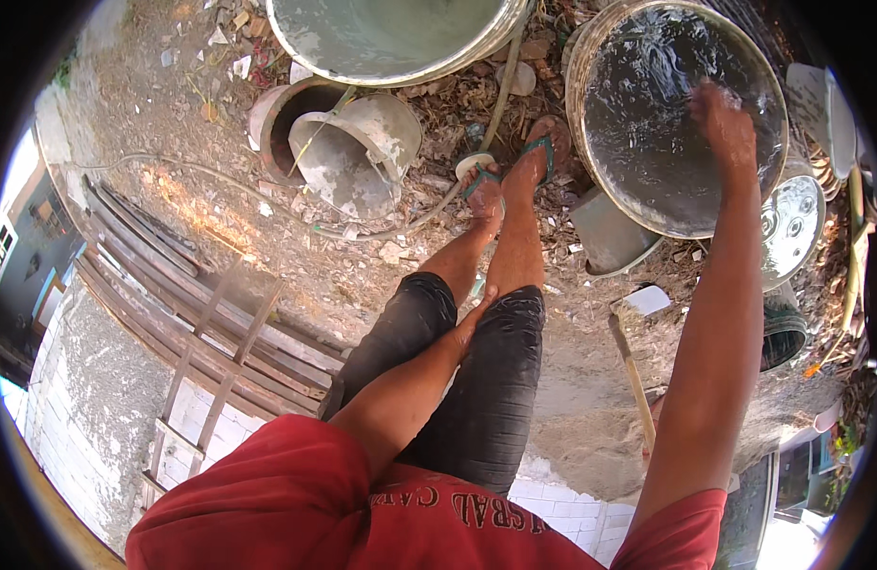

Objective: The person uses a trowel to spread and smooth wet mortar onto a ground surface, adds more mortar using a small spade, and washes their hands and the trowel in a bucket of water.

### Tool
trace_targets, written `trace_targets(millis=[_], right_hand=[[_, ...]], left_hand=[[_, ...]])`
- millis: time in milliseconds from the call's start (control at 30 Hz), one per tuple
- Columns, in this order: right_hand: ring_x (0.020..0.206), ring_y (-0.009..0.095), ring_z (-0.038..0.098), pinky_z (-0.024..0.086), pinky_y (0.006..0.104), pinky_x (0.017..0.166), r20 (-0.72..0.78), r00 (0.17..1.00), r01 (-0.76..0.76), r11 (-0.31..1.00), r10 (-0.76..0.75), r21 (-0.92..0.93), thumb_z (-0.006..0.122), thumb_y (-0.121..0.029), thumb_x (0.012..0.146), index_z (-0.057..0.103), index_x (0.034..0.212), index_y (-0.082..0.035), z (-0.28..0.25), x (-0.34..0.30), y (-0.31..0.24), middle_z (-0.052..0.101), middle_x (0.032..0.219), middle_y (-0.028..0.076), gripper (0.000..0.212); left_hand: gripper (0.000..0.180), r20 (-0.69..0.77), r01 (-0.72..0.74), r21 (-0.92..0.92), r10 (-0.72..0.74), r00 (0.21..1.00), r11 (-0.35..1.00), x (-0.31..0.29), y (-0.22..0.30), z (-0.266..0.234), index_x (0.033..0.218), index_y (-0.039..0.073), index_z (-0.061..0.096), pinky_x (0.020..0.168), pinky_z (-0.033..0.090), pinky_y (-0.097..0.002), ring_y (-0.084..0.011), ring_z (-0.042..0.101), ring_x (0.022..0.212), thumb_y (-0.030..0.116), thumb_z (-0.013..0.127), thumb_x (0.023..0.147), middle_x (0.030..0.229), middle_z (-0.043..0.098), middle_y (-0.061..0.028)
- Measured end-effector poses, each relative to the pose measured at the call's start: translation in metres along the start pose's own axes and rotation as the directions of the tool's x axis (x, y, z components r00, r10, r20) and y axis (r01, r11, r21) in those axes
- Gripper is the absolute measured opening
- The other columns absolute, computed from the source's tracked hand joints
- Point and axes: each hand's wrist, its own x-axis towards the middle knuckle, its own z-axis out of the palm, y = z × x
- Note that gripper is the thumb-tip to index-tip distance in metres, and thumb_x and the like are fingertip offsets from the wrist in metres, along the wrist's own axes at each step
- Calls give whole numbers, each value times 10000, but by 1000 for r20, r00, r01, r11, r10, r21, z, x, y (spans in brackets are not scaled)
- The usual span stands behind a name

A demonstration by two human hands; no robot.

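Observation:
At the upper right stands a wide round drum [583,142] holding dark grey water [638,133], its surface rippled and streaked with light. My right arm reaches over its near rim. My right hand [728,123] is at the water toward the right side, wet, with the fingers bent and blurred; whether it holds anything does not show. My left hand [475,315] rests against the inside of my right knee, over the dark trouser leg [500,380], with most of its fingers hidden. A grey bucket [614,233] sits tilted against the drum's near side.
A second drum [400,78] of cloudy water stands at top centre. Stained buckets [353,161] lie left of my sandalled feet, beside a hose [206,169]. A wooden-handled tool [633,375] lies near sand [581,408]. Planks [187,313] and a wooden ladder [215,370] are left.

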Motion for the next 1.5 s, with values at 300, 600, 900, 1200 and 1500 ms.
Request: trace_targets(millis=[300,600,900,1200,1500], right_hand=[[1058,426,603,491,461,897,757,575,630,759,-310,-167,479,-318,955,685,1111,-69,125,-244,89,667,1083,213,359],[927,444,655,513,499,824,163,981,169,894,-110,-415,552,-314,932,707,1042,-63,66,-305,237,694,995,238,315],[956,400,673,516,453,852,92,959,283,912,-267,-299,569,-341,922,711,1038,-78,11,-212,66,708,982,210,320],[960,367,689,538,423,833,-114,910,162,594,-399,-788,555,-425,945,696,1028,-36,-46,62,37,714,981,229,423],[966,293,685,537,397,912,771,629,17,989,103,-146,545,-360,959,683,1095,9,64,-181,-28,704,1054,185,417]], left_hand=[[346,152,-488,691,553,819,533,10,65,78,1134,25,667,790,540,-376,-212,671,896,316,630,950,1045,716,-100],[166,332,-430,903,629,703,4,-93,138,37,873,22,684,637,512,-283,-145,635,728,-44,556,791,822,693,-70],[169,-18,-65,996,831,556,65,-131,181,-141,937,105,722,833,526,-407,-306,695,893,252,679,863,952,725,-133],[155,120,-428,847,672,731,315,-98,149,3,1055,59,632,587,499,-245,-89,594,678,142,549,953,901,673,-26],[231,79,-393,456,404,912,799,-57,80,128,1119,74,632,724,543,-304,-156,650,786,254,602,979,943,676,-27]])
